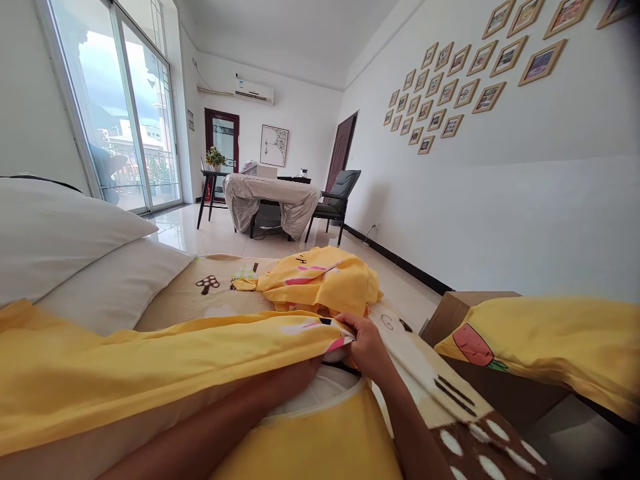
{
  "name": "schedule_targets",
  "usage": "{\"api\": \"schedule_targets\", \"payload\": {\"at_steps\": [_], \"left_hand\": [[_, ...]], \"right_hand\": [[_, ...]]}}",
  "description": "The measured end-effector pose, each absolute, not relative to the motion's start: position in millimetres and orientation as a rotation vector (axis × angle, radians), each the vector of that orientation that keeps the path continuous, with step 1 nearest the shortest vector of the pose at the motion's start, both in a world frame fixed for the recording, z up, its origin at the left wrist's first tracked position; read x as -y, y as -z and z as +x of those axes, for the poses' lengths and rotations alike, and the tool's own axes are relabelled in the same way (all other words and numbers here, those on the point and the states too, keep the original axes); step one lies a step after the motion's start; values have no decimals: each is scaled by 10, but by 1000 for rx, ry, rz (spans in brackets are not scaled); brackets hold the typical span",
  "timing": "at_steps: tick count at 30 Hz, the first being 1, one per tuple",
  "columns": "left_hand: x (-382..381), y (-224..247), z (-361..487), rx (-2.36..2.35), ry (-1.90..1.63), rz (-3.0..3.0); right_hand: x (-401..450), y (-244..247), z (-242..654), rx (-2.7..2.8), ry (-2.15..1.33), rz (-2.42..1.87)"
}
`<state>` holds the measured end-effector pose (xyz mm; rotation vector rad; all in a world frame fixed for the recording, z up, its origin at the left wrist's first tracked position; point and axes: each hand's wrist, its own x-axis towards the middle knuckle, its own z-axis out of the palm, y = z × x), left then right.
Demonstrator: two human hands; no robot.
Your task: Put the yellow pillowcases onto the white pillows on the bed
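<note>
A long yellow cloth cover (200, 347) with a pink and white print stretches across from the left. At its right end my right hand (370, 347) is closed on the edge of the fabric. My left forearm reaches under the cover, and the left hand (317, 365) is mostly hidden in it, so its fingers do not show. Just beyond the hands lies a bunched yellow printed cloth (320, 283). Beneath everything is a beige blanket (415, 353) with brown patterns. Close to me, between the forearms, is more yellow fabric (315, 440) with a white band.
Two white pillows (65, 233) are stacked at left. On the right, a yellow pillow (550, 340) with a carrot print rests on a cardboard box (455, 307). Farther back stand a covered table (275, 190) and a black chair (340, 197). Glass doors (130, 113) are at left.
</note>
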<state>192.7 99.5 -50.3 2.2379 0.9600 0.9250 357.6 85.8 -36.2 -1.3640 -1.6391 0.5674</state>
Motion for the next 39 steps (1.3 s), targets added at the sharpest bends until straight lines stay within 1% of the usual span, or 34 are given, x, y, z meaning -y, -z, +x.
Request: {"api": "schedule_targets", "payload": {"at_steps": [5,9,12,15,18,24,28,39], "left_hand": [[-977,503,1905,-972,-818,2177],[-881,372,1896,-840,-811,2162],[-826,287,1901,-879,-788,2137],[-821,326,1871,-841,-766,2475],[-836,428,1824,-781,-815,2801],[-815,554,1831,-762,-975,3149],[-814,588,1858,-654,-1030,3319],[-789,542,1871,-834,-846,3124]], "right_hand": [[-860,357,3572,1634,-550,-1393],[-860,366,3581,1623,-583,-1364],[-853,360,3585,1616,-569,-1384],[-827,324,3572,1621,-575,-1384],[-795,290,3562,1624,-618,-1352],[-773,300,3568,1631,-618,-1377],[-783,311,3568,1642,-592,-1369],[-737,236,3526,1667,-442,-1438]]}}
